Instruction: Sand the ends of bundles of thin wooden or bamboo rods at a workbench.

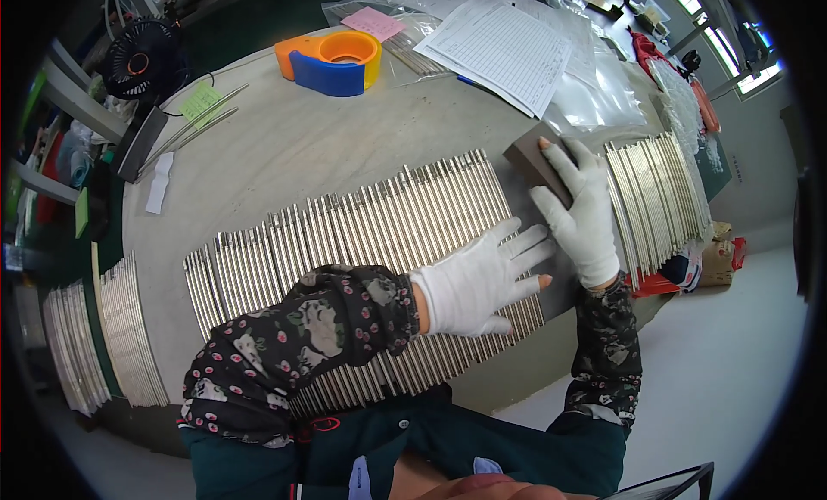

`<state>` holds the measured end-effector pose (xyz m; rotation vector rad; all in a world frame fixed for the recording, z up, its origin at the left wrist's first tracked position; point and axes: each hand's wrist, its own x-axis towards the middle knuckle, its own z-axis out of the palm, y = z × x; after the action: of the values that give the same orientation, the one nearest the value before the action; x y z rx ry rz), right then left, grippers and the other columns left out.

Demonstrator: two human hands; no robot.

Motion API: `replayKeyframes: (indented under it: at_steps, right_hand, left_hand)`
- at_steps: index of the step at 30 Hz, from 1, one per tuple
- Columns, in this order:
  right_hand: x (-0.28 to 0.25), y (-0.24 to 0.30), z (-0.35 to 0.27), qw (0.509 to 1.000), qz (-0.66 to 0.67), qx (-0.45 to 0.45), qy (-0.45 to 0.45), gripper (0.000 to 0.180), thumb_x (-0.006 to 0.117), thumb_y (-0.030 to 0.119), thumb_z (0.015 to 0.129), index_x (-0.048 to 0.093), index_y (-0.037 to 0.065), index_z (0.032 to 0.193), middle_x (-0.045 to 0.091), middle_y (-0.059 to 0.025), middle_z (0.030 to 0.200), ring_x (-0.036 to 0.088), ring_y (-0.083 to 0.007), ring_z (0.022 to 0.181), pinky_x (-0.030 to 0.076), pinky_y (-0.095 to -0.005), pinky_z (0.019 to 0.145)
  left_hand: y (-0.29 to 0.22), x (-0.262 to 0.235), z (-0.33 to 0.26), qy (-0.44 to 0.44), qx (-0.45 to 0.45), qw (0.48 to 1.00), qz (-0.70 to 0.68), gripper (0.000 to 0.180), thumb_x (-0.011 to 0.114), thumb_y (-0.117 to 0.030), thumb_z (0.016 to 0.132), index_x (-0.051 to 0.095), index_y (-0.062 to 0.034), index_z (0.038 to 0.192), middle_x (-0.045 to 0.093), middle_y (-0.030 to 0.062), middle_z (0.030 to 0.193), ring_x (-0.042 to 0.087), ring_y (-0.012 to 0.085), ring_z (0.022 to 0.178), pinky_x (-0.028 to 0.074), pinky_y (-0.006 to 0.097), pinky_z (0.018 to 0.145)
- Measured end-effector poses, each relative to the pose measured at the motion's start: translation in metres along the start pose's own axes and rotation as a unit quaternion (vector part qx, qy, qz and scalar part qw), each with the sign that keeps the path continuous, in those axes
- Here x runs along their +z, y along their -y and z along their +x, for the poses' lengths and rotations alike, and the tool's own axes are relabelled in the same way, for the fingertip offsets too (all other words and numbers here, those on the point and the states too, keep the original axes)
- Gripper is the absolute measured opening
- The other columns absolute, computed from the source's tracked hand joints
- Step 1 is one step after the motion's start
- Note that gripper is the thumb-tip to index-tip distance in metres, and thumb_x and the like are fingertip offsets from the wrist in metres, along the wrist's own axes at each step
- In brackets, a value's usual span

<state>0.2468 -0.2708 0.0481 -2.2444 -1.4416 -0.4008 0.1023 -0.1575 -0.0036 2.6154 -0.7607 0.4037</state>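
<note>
A long row of thin silver metal rods (293, 250) lies side by side across the table in front of me. My left hand (474, 285), in a white glove with bare fingertips, rests flat over the right end of this row, fingers spread. My right hand (586, 216), gloved the same way, is closed on a dark brown rectangular block (532, 162) just past the row's right end. Its thumb lies along the block's near side and its fingers reach over the top. The block's underside is hidden.
A second group of rods (659, 203) lies at the right, with more rods (133, 328) at the left edge. Farther back are an orange and blue tape dispenser (332, 61), paper sheets (500, 48), plastic bags (603, 95) and a small black fan (142, 61).
</note>
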Motion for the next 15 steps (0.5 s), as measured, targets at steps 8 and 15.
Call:
replayKeyframes:
  at_steps: [8,15]
  right_hand:
    - [0.035,-0.029,0.026,0.98,-0.194,0.018,0.027,0.049,0.069,0.028,0.074,0.062,0.014,0.121,0.055,-0.0216,0.119,0.054,-0.036,0.103,0.044,-0.0436,0.087]
    - [0.04,-0.011,0.025,0.987,-0.154,0.0,0.054,0.048,0.068,0.029,0.074,0.062,0.015,0.12,0.055,-0.0208,0.118,0.054,-0.035,0.102,0.046,-0.0438,0.085]
  left_hand:
    - [0.002,0.008,0.004,0.091,-0.031,0.995,-0.008,0.067,0.057,-0.053,0.083,0.051,-0.0086,0.133,0.042,0.0207,0.137,0.031,0.0353,0.134,0.019,0.051,0.112]
    - [0.005,0.011,0.002,0.085,-0.032,0.996,-0.019,0.066,0.058,-0.052,0.082,0.052,-0.0081,0.131,0.039,0.0218,0.138,0.031,0.0369,0.134,0.019,0.051,0.112]
